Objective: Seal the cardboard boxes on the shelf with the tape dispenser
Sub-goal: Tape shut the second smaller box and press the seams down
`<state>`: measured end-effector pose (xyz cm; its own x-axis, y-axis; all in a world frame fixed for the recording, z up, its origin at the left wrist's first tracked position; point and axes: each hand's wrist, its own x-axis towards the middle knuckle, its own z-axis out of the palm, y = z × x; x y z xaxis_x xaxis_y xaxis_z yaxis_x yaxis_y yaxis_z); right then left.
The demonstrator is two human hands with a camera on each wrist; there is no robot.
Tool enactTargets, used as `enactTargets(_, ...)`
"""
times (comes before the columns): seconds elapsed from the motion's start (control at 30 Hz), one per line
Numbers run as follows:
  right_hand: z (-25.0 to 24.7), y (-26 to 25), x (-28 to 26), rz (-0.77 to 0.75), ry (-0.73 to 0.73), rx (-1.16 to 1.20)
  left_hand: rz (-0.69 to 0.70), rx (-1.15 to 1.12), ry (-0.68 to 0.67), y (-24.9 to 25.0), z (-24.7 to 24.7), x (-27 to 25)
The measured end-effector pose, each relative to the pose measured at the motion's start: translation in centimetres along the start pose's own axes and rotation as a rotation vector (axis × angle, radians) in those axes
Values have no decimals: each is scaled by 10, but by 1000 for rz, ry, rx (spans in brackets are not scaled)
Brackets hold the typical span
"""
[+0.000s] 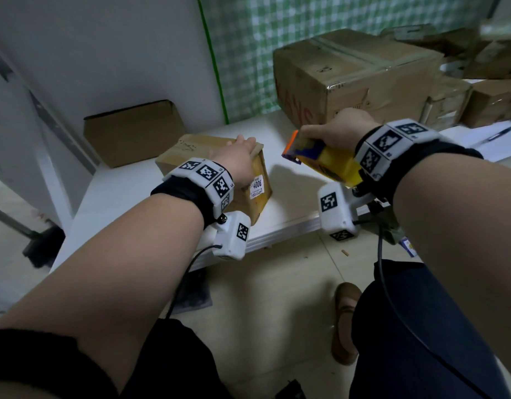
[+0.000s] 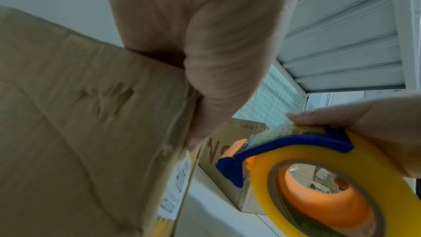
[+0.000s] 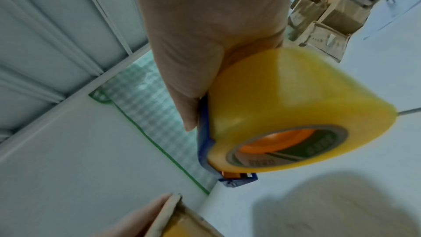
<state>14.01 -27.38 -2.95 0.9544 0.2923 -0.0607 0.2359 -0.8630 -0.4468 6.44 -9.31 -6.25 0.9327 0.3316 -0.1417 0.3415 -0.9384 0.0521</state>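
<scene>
Box point(image 1: 173, 152) sits near shelf point(image 1: 289, 197) front edge, left hand point(image 1: 234, 159) gripping its top corner. Right hand point(image 1: 337, 131) wraps the dispenser point(image 1: 326, 161), hovering just beside, not touching. Best to pin flaps flat, land the tape end over the side, then draw along the seam.
</scene>
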Motion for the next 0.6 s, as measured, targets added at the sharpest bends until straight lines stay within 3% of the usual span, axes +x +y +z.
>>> enactTargets(0.27, 34, 0, 6, -83, 8, -87, 194, -30, -22, -37, -4, -14)
enactTargets(0.37, 55, 3, 9, -123, -11, -189, 188, 8, -18, -40, 0, -16)
enactTargets(0.6, 72, -1, 7, -138, -217, -382, 126, 65, 70, -42, 10, -15)
